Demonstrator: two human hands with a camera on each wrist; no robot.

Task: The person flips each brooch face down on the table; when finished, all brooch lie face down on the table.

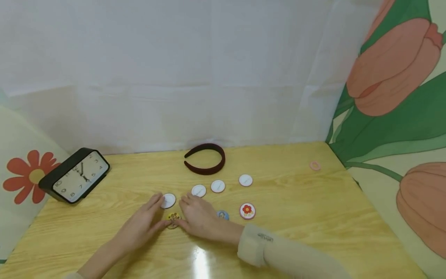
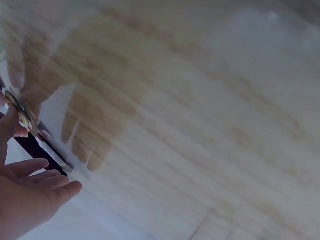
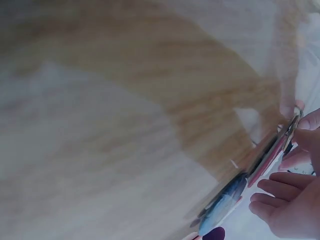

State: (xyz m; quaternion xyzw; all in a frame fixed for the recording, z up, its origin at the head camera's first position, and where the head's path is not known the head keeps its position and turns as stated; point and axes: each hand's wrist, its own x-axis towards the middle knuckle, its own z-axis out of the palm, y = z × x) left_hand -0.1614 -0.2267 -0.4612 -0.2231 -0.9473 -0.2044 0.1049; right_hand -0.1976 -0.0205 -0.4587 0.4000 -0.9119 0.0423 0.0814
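While both hands (image 1: 142, 220) (image 1: 201, 220), fingers extended, touch yellow badge (image 1: 174, 216), clock (image 1: 77, 181) bears numerals 3, 4; sleeve lettering (image 1: 266, 236) unreadable.

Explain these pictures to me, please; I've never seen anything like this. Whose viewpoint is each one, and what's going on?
There's no machine here: the left hand and right hand belong to a person. The wide picture comes from a camera worn on the head; the two tilted close-ups come from cameras on the wrists. On the wood-patterned table lie four white discs, a blue badge, a red-flower badge, a dark headband and a pink ring; a black clock sits at the left. Both hands touch a yellow badge; how firmly it is held, I cannot tell.
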